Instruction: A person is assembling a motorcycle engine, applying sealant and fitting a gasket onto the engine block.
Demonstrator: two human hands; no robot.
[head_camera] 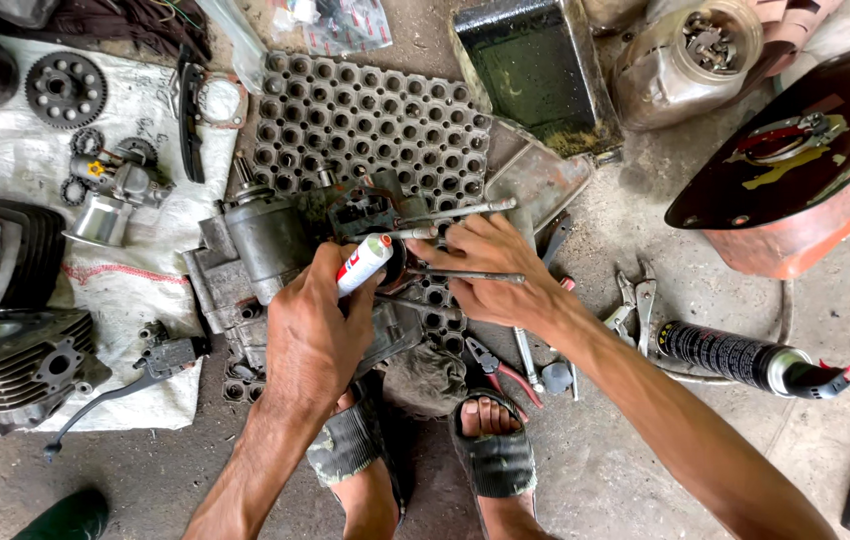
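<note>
My left hand (310, 330) grips a small white and red tube (363, 263), its tip pointing up and right at a greasy engine crankcase (265, 250) on the ground. My right hand (490, 270) rests on the case's right side, fingers among long metal studs (465, 211) that stick out of it; whether it grips one I cannot tell. My sandalled feet (490, 450) stand just below the engine.
A black perforated rubber mat (375, 115) lies under the engine. On a white sack (125, 290) at left lie finned cylinders (5, 365), a sprocket (65, 88) and small parts. Pliers (500, 370), a black spray can (735, 355), a red fuel tank (795, 170) and an oil pan (535, 70) sit to the right.
</note>
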